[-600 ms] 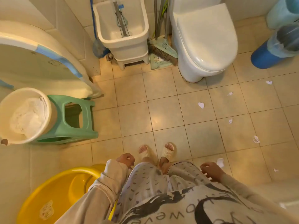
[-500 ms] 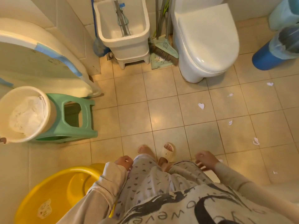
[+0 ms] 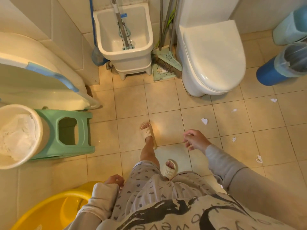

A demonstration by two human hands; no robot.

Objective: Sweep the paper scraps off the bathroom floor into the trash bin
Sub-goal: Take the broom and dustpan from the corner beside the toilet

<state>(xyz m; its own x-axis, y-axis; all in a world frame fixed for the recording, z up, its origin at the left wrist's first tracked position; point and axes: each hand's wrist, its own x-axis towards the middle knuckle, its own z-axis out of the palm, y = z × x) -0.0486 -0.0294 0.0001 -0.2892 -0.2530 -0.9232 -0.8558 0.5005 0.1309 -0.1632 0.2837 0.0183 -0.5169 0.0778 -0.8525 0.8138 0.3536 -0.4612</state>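
Several white paper scraps lie on the beige tiled floor at the right: one (image 3: 204, 121) in front of the toilet, one (image 3: 273, 100) further right, one (image 3: 259, 159) near the right edge. A green broom (image 3: 167, 63) and dustpan (image 3: 162, 73) lean between the mop sink and the toilet. A blue trash bin (image 3: 272, 75) with a clear liner lies at the far right. My right hand (image 3: 195, 140) is stretched forward over the floor, fingers loosely apart, holding nothing. My left hand (image 3: 114, 180) hangs by my hip, fingers curled, empty.
A white toilet (image 3: 214, 60) stands at the back right, a white mop sink (image 3: 126, 47) with a mop beside it. At the left are a green stool (image 3: 66, 131), a cream bucket (image 3: 20, 135) and a white tub (image 3: 41, 83). A yellow basin (image 3: 51, 211) sits lower left.
I have stepped forward with my left foot, so the toilet and broom look nearer. My right hand has swung up and forward from my thigh. The left hand stayed by my hip.
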